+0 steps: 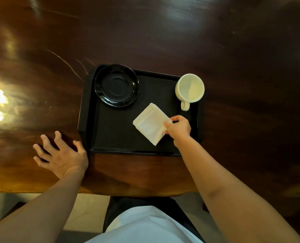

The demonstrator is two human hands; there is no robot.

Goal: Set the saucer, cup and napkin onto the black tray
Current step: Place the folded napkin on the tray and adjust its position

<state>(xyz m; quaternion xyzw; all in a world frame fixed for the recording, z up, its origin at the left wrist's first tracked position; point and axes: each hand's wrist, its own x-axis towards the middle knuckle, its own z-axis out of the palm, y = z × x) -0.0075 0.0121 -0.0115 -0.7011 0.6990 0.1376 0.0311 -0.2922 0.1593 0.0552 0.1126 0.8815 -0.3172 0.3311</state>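
- pinching the near-right edge of the white folded napkin (150,124), the right hand (178,128) has thumb and fingertips closed on the paper, the forearm reaching in over the tray's near-right corner.
- napkin lies turned like a diamond on the floor of the black tray (110,135), in the near-right part; whether it rests fully flat or is lifted slightly at the held edge cannot be told.
- black saucer (116,85) sits in the tray's far-left corner, its far rim overlapping the tray's raised edge.
- cream cup (189,88) stands upright at the tray's far-right corner, mouth up and looking empty, its handle pointing toward the person; it is well apart from the saucer and near but not touching the napkin.
- left hand (61,154) lies palm down on the dark wooden table (233,58), fingers spread wide, holding nothing; the thumb is just beside the tray's near-left corner, and contact cannot be told.
- glossy tabletop shows bright light reflections at the left.
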